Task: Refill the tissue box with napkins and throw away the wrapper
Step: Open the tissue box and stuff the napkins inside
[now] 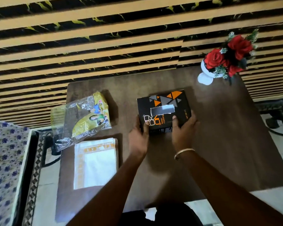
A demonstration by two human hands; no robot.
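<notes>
Both hands on the box (pixel 163 111): left hand (pixel 138 137) clasping its near-left corner, thumb on the lid; right hand (pixel 184 129) clasping the near-right side, thumb on top, fingers round the edge. Bangle (pixel 184 153) on the right wrist. Box black with orange and grey triangles, flat on the dark worktop (pixel 219 136), roughly mid-surface, a rectangular slot in the lid with a torn pale strip along it. Napkins (pixel 95 162) in a white stack with an orange border pattern, lying left of the arms near the front-left part of the worktop, apart from the box. Wrapper (pixel 83 118), clear and yellow plastic, crumpled, just behind the napkins and hanging partly over the left edge. Vase (pixel 205 75), white, with red roses (pixel 227 54), at the far right corner, well apart from the box. Striped wall beyond; patterned cloth at far left.
</notes>
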